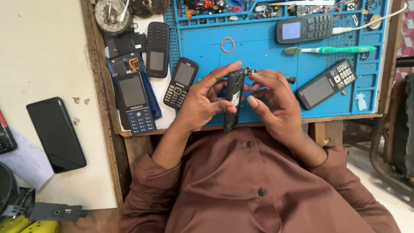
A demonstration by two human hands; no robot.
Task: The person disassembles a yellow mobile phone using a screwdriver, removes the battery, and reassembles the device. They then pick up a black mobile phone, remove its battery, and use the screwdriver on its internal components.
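1. Here, the black phone (233, 100) stands on edge above the near rim of the blue work mat (258, 51), gripped between both my hands.
2. My left hand (202, 101) wraps it, fingers narrow, index finger stretched along its top edge and thumb pressed on its side.
3. My right hand (274, 101) pinches a small screwdriver (267, 74) in closed fingertips, its tip at the phone's upper end.
4. Around it on the mat lie a green toothbrush (330, 50), a red rubber band (228, 44) and two keypad phones (326, 84).
5. Left of the mat lies a blue keypad phone (134, 103).
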